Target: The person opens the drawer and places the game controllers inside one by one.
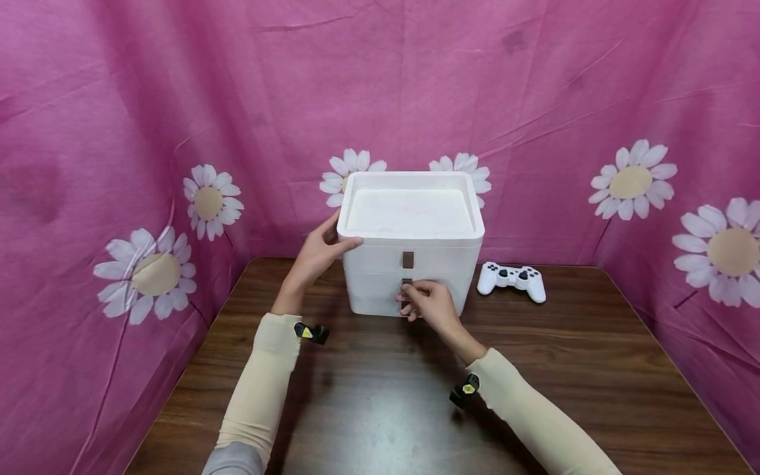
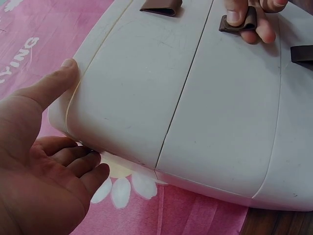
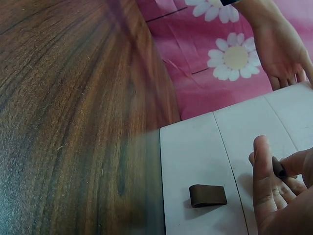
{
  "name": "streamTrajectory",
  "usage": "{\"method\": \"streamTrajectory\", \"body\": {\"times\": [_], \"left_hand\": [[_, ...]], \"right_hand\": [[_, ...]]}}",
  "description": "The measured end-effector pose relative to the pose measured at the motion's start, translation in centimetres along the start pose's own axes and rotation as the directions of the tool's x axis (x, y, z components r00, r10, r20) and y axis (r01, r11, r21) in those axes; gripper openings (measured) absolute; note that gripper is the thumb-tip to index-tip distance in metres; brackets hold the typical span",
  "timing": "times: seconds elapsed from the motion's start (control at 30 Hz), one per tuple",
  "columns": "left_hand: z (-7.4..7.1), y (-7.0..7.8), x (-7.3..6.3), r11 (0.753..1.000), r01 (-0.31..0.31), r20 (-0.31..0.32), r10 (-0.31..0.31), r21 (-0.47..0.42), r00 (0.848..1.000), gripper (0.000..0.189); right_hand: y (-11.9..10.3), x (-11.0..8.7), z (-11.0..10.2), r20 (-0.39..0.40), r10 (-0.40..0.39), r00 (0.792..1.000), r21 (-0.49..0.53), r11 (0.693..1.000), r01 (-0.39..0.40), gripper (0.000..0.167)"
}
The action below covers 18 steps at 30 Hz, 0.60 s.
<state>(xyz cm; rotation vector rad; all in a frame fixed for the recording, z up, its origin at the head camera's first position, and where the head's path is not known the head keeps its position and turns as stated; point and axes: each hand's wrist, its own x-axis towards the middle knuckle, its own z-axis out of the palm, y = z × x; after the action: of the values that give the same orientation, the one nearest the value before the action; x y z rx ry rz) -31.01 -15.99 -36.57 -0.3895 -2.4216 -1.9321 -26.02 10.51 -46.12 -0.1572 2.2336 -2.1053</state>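
Note:
A white drawer box (image 1: 380, 290) stands at the back of the table, with a shallow recess in its top. Brown loop tabs run down its front, the upper tab (image 1: 408, 260) fully in sight. My right hand (image 1: 432, 307) pinches the middle tab (image 2: 237, 23) between thumb and fingers. Below it, the lowest tab (image 3: 208, 195) hangs free. The drawers look closed, with narrow seams between them. My left hand (image 1: 316, 256) rests on the upper left corner, its thumb (image 2: 63, 81) straight along the front edge and its fingers (image 2: 80, 164) at the side.
A white game controller (image 1: 512, 282) lies on the dark wooden table (image 1: 368, 396), right of the box. Pink cloth (image 1: 285, 99) with white flowers hangs behind and on both sides. Both wrists carry small black cameras.

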Motion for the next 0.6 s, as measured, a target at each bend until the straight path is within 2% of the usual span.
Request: {"method": "streamTrajectory", "body": {"times": [0.3,0.6], "left_hand": [[0.0,-0.3,-0.1,1.0,-0.003,0.006,0.003,-0.006,1.0,0.092],[0.0,-0.1,-0.1,1.0,-0.002,0.001,0.002,-0.012,1.0,0.091]], "right_hand": [[1.0,-0.8,-0.2,0.004,-0.008,1.0,-0.006,1.0,0.008,0.032],[3.7,-2.0,-1.5,0.027,0.103,0.994,-0.05,0.994,-0.102,0.033]]}}
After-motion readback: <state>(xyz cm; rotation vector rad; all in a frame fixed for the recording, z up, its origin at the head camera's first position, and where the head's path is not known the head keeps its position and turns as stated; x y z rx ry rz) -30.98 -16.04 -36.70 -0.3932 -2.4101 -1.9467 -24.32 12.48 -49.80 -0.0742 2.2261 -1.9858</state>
